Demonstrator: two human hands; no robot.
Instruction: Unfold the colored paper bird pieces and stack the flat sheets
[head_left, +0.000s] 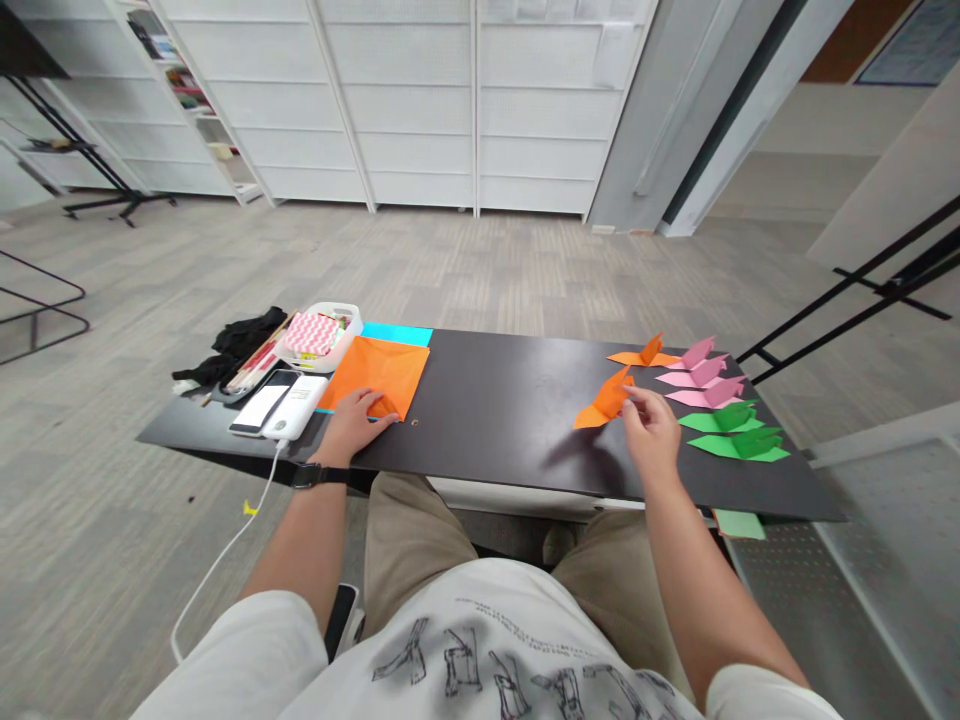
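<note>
My right hand (651, 428) pinches an orange folded paper bird (604, 400) by one end and holds it above the dark table, where its shadow falls. My left hand (355, 424) lies on the near edge of a stack of orange square paper (382, 370), thumb and fingers apart. Beyond my right hand stand other folded birds in a row: an orange one (645, 353), several pink ones (701, 375) and two green ones (739, 444). Blue paper (397, 334) shows from under the orange sheets.
Left on the table (495, 400) are a white basket (346, 318) with a pink-striped packet (311, 334), a phone (264, 402), a white power bank (295, 406) with a cable (225, 555), and black cloth (244, 335). Light green paper (739, 524) sticks out below the right front edge.
</note>
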